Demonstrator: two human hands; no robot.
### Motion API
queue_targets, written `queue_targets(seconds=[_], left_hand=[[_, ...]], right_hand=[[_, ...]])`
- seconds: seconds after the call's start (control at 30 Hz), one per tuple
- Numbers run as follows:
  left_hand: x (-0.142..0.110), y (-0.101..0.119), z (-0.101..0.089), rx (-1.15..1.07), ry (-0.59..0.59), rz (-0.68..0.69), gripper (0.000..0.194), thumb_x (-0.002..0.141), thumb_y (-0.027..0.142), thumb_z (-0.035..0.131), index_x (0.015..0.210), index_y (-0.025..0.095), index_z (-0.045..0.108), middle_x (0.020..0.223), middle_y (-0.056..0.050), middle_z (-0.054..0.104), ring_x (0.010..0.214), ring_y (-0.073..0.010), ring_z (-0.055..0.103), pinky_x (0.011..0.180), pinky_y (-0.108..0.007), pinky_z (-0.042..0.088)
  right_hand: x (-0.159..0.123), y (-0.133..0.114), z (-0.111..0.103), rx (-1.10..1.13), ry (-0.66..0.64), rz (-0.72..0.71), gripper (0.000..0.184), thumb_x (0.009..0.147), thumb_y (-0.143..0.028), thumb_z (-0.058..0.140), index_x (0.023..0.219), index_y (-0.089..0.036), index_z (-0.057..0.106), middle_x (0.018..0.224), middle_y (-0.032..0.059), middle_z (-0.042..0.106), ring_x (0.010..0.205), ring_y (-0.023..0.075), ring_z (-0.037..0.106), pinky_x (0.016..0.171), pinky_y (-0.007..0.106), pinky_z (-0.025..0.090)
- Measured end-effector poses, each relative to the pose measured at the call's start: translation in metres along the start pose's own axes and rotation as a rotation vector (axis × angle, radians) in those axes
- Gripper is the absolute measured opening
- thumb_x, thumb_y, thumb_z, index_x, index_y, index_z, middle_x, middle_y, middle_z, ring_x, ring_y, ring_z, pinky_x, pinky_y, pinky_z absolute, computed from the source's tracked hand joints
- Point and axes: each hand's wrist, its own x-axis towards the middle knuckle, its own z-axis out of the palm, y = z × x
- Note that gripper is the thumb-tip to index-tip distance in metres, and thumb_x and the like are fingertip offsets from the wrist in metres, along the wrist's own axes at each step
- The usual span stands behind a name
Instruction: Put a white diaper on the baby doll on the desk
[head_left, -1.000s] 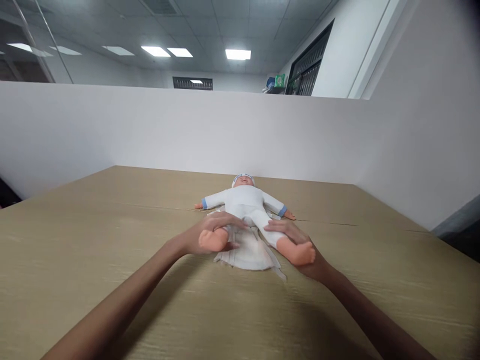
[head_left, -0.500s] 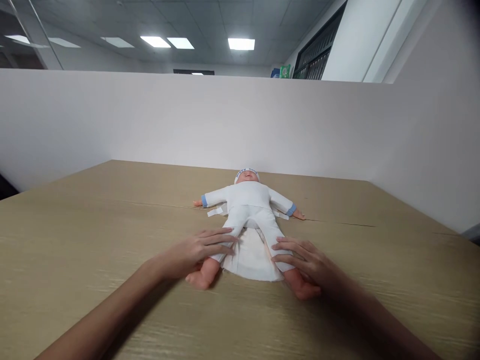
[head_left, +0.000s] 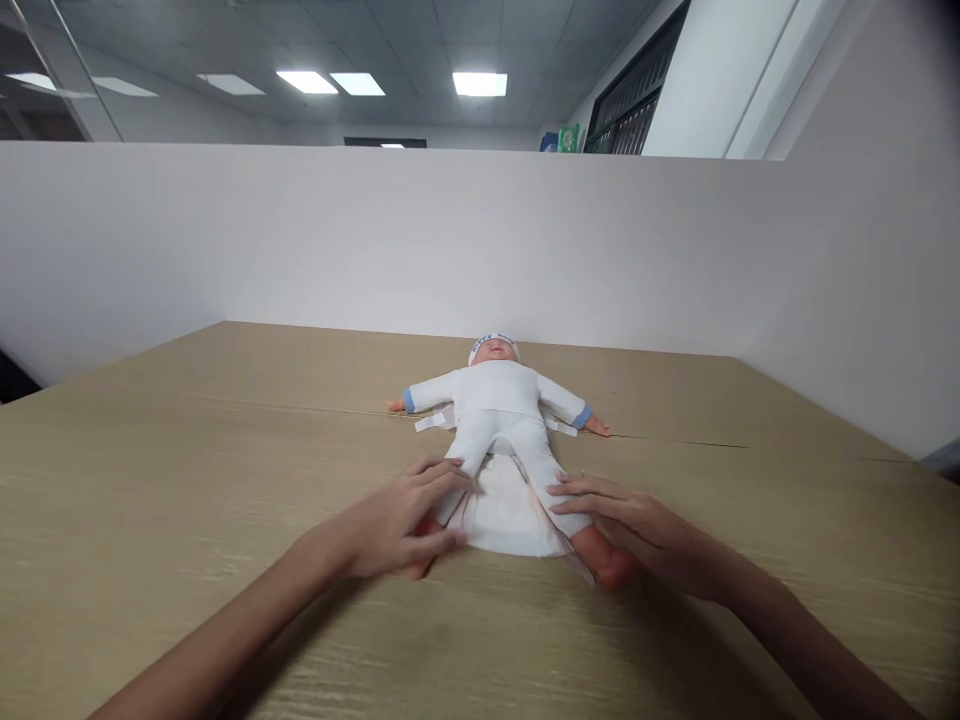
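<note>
A baby doll in a white long-sleeved outfit with blue cuffs and a printed cap lies on its back, legs spread towards me. Beneath its hips and legs is an unfolded white diaper, with white tabs sticking out beside the waist. My left hand rests over the doll's leg on the left, thumb apart from the fingers, covering most of that foot. On the other leg, my right hand lies with stretched fingers on the trouser leg; its thumb is hidden.
The doll lies on a wood-grain table with a thin seam across it. A white partition rises behind the table, and a white wall stands at the right. Green and blue packages show beyond the partition.
My left thumb has come out towards the diaper's near edge, and that hand now covers more of the foot. My right fingers have shifted slightly outward on the other leg.
</note>
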Motion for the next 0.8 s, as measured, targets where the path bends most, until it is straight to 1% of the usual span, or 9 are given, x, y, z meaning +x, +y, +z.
queue_targets(seconds=[0.07,0.13,0.23,0.33,0.43,0.53,0.57,0.7,0.8], left_hand=[[0.006,0.008,0.011,0.084,0.049,-0.053,0.053,0.095,0.049,0.080,0.139,0.027,0.061,0.143,-0.010,0.067,0.141,-0.0381,0.051,0.114,-0.055,0.053],[0.013,0.013,0.024,0.193,0.084,-0.094,0.049,0.092,0.040,0.081,0.133,0.022,0.062,0.140,-0.013,0.065,0.130,-0.0384,0.052,0.111,-0.058,0.052],[0.019,0.012,0.036,0.276,0.133,-0.112,0.029,0.097,0.026,0.069,0.125,0.020,0.067,0.136,-0.014,0.065,0.124,-0.0369,0.051,0.112,-0.059,0.049],[0.021,0.007,0.036,0.239,0.175,-0.093,0.017,0.102,0.025,0.062,0.116,0.023,0.071,0.129,-0.012,0.067,0.120,-0.0355,0.050,0.110,-0.057,0.047],[0.023,0.003,0.027,0.133,0.230,-0.096,0.017,0.107,0.032,0.056,0.109,0.024,0.071,0.120,-0.010,0.069,0.114,-0.0337,0.052,0.104,-0.054,0.048],[0.034,-0.001,0.012,-0.043,0.321,-0.094,0.029,0.111,0.046,0.051,0.112,0.027,0.072,0.122,-0.008,0.068,0.119,-0.0320,0.056,0.108,-0.051,0.046],[0.040,-0.003,0.007,-0.086,0.352,-0.091,0.031,0.110,0.050,0.051,0.114,0.027,0.072,0.125,-0.008,0.067,0.124,-0.0320,0.056,0.113,-0.051,0.045],[0.082,-0.024,-0.017,-0.217,0.470,-0.133,0.037,0.104,0.054,0.055,0.118,0.023,0.072,0.134,-0.010,0.065,0.135,-0.0353,0.052,0.124,-0.053,0.035],[0.120,-0.048,-0.033,-0.463,0.467,-0.226,0.036,0.100,0.053,0.058,0.111,0.021,0.070,0.124,-0.009,0.071,0.127,-0.0354,0.059,0.120,-0.050,0.041]], right_hand=[[0.003,-0.015,0.008,-0.100,0.068,0.023,0.045,0.114,-0.041,0.054,0.157,-0.031,0.063,0.161,0.0092,0.062,0.154,0.0293,0.056,0.128,0.051,0.051],[0.009,-0.026,0.024,-0.259,0.169,0.024,0.059,0.105,-0.046,0.069,0.160,-0.025,0.059,0.156,0.0142,0.064,0.148,0.0352,0.059,0.124,0.057,0.053],[0.018,-0.032,0.051,-0.464,0.315,-0.015,0.057,0.100,-0.025,0.067,0.156,-0.019,0.062,0.143,0.0163,0.069,0.137,0.0354,0.064,0.125,0.059,0.050],[0.025,-0.030,0.061,-0.532,0.421,-0.026,0.049,0.099,-0.010,0.055,0.144,-0.021,0.070,0.130,0.0133,0.074,0.130,0.0322,0.067,0.122,0.053,0.053],[0.033,-0.029,0.050,-0.452,0.445,0.030,0.034,0.106,-0.015,0.049,0.126,-0.023,0.075,0.115,0.0110,0.076,0.114,0.0305,0.071,0.101,0.045,0.060],[0.050,-0.031,0.029,-0.304,0.462,0.093,0.026,0.110,-0.020,0.046,0.108,-0.022,0.072,0.099,0.0083,0.071,0.091,0.0250,0.068,0.081,0.036,0.056],[0.058,-0.032,0.022,-0.244,0.487,0.098,0.025,0.110,-0.022,0.046,0.105,-0.022,0.071,0.101,0.0084,0.070,0.091,0.0244,0.067,0.082,0.035,0.055],[0.104,-0.021,-0.004,0.082,0.619,0.146,0.022,0.106,-0.033,0.051,0.102,-0.021,0.070,0.118,0.0122,0.069,0.114,0.0284,0.063,0.106,0.040,0.049],[0.143,0.003,-0.017,0.233,0.636,0.246,0.034,0.104,-0.047,0.051,0.100,-0.021,0.071,0.109,0.0103,0.073,0.106,0.0283,0.063,0.105,0.041,0.049]])
